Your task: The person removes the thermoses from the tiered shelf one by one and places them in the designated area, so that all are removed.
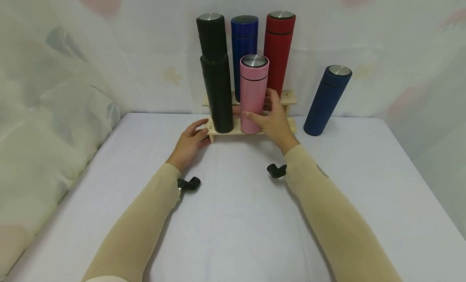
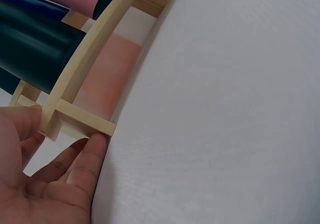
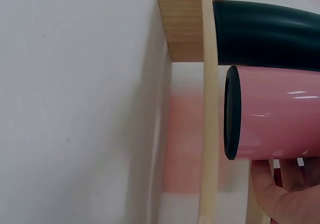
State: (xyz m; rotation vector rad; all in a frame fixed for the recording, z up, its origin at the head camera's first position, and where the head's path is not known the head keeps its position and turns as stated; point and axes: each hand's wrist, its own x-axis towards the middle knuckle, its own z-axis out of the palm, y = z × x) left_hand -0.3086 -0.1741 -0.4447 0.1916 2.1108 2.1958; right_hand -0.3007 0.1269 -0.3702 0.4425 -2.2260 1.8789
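Observation:
My right hand grips a pink thermos bottle, thumb across its front and fingers around the far side. The bottle stands upright close over the front step of a two-tier wooden stand; its black-rimmed base shows in the right wrist view. With thumb and fingers my left hand holds the left end of the stand, thumb at the step and a fingertip at the leg. Left of the pink bottle, a dark green-black bottle stands on the front step.
On the rear step stand a black bottle, a glossy blue bottle and a red bottle. A navy bottle stands on the white table right of the stand. Patterned cloth hangs behind and at the sides.

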